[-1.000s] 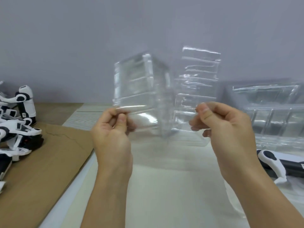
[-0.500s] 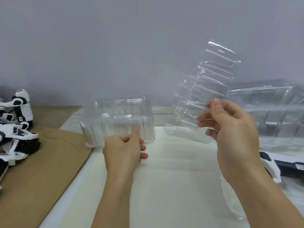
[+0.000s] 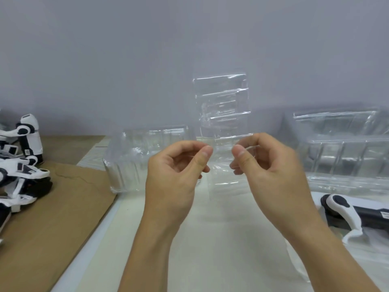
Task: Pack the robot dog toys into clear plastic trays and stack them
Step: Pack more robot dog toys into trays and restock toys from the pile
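I hold a thin clear plastic tray piece point(image 3: 223, 106) upright in front of me. My left hand point(image 3: 176, 167) and my right hand point(image 3: 265, 163) each pinch its lower edge between thumb and fingers. A deeper clear tray point(image 3: 134, 157) lies on the white table just behind my left hand, free of both hands. Several white and black robot dog toys point(image 3: 21, 161) stand at the far left on brown cardboard. Another robot dog toy point(image 3: 353, 211) lies at the right edge.
A stack of clear trays point(image 3: 345, 148) stands at the back right against the grey wall. Brown cardboard point(image 3: 54, 224) covers the left side, next to the white table surface point(image 3: 210, 249). Crumpled clear film lies at the lower right.
My left hand has let go of the deep tray, which now lies on the table, and has come up to the thin piece. The thin piece has swung from tilted to upright.
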The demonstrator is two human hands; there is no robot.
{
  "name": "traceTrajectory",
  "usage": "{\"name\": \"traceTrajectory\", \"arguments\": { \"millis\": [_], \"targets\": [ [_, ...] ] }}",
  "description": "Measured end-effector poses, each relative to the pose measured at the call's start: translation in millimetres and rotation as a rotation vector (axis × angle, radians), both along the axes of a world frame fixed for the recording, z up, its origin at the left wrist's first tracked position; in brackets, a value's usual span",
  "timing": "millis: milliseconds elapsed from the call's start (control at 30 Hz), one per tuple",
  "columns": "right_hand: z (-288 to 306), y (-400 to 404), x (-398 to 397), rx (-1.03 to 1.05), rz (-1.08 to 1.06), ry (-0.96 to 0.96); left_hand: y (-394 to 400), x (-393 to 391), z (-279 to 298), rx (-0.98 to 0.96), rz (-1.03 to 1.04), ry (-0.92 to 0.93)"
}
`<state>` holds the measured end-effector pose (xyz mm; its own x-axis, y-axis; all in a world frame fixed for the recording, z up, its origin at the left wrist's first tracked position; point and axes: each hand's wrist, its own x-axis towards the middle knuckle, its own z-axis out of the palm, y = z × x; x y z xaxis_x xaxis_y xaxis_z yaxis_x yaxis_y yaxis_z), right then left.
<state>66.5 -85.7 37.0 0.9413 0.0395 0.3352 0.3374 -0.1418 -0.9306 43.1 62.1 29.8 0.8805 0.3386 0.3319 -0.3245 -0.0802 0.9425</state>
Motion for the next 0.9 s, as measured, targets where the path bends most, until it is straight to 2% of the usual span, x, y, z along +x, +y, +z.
{"name": "traceTrajectory", "arguments": {
  "millis": [100,400,600,667,767,833,900],
  "targets": [
    [0,0,-1,0.004,0.041,-0.009,-1,1,-1,0.02,0.032,0.009],
    [-1,2,-2,0.008,0.093,-0.074,0,1,0,-0.147,0.018,0.031],
    [-3,2,-2,-0.257,-0.092,-0.437,3,2,-1,-0.31,0.052,0.022],
    [-5,1,-1,-0.323,-0.149,-0.531,8,3,-3,-0.331,0.158,0.011],
    [-5,0,0,-0.383,-0.185,-0.592,21,3,-7,-0.222,0.517,-0.003],
    [-5,-1,0,-0.397,-0.178,-0.593,33,1,-11,-0.189,0.744,0.038],
    [-5,-2,0,-0.399,-0.161,-0.587,46,-2,-16,-0.225,0.871,0.137]
  ]
}}
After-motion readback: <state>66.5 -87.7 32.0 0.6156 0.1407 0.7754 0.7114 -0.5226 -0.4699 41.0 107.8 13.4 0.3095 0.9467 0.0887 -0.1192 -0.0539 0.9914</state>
